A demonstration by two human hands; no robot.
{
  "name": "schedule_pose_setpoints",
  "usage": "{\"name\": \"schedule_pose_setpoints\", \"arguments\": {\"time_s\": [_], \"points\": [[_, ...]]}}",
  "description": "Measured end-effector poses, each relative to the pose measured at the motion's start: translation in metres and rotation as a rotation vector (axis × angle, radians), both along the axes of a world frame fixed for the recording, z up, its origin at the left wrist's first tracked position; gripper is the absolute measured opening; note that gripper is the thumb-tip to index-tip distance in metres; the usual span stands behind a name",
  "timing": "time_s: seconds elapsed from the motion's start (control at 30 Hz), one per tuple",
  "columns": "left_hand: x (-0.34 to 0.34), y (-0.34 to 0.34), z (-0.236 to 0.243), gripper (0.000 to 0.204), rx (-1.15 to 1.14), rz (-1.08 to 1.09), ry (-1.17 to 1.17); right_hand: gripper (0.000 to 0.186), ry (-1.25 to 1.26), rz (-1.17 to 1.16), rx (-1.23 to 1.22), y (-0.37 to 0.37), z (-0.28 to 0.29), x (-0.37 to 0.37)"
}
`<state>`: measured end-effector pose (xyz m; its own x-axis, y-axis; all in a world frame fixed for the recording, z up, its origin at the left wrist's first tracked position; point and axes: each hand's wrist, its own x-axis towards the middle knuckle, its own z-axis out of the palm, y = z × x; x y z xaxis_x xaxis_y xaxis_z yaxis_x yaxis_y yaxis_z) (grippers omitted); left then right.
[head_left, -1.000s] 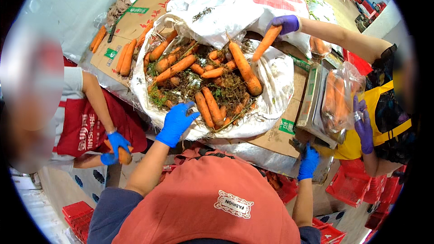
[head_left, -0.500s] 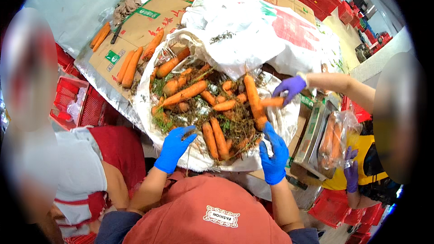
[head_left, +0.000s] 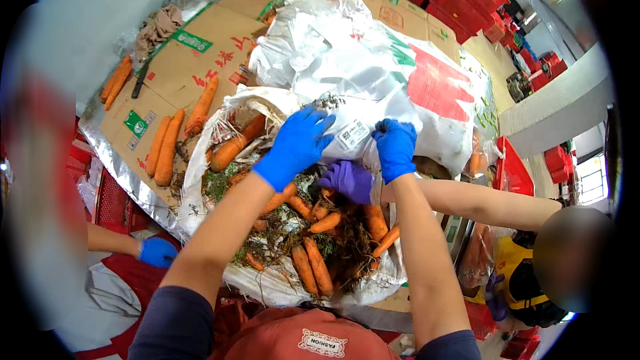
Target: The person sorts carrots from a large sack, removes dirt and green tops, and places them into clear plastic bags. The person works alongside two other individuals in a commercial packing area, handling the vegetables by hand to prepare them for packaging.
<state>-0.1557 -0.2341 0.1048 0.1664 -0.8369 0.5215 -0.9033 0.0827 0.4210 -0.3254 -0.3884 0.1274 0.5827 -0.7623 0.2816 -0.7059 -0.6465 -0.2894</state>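
A white woven sack (head_left: 320, 53) lies across the worktop, with a small printed label (head_left: 354, 133) on it. My left hand (head_left: 298, 147), in a blue glove, grips the sack cloth left of the label. Right of the label my right hand (head_left: 395, 150), also blue-gloved, is closed on the same cloth with its fingers curled. Below my hands, several carrots (head_left: 313, 263) with soil and stringy roots lie in the sack's spread mouth. A co-worker's purple-gloved hand (head_left: 347, 181) reaches in from the right, between my arms, under the sack's edge.
Cardboard (head_left: 180, 73) covers the worktop, holding loose carrots (head_left: 170, 147), a dark-handled knife (head_left: 140, 80) and a brown cloth (head_left: 158, 30). Red crates (head_left: 460, 0) are stacked at the far right. Another blue-gloved hand (head_left: 158, 252) belongs to a person at left.
Both my hands have moved forward from the near edge of the carrots onto the white sack and taken hold of it. The co-worker's purple-gloved hand has moved left.
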Motion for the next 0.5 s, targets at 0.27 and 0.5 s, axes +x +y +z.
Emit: {"name": "schedule_pose_setpoints", "arguments": {"time_s": [0.27,0.5], "points": [[0.034,-0.076,-0.032,0.063,0.229,0.136,-0.158,0.004,-0.133,0.058,-0.262,-0.019,0.050,0.011],[0.058,-0.083,-0.041,0.065,0.148,0.152,-0.161,0.012,0.163,0.318,-0.291,-0.014,0.090,0.033]]}}
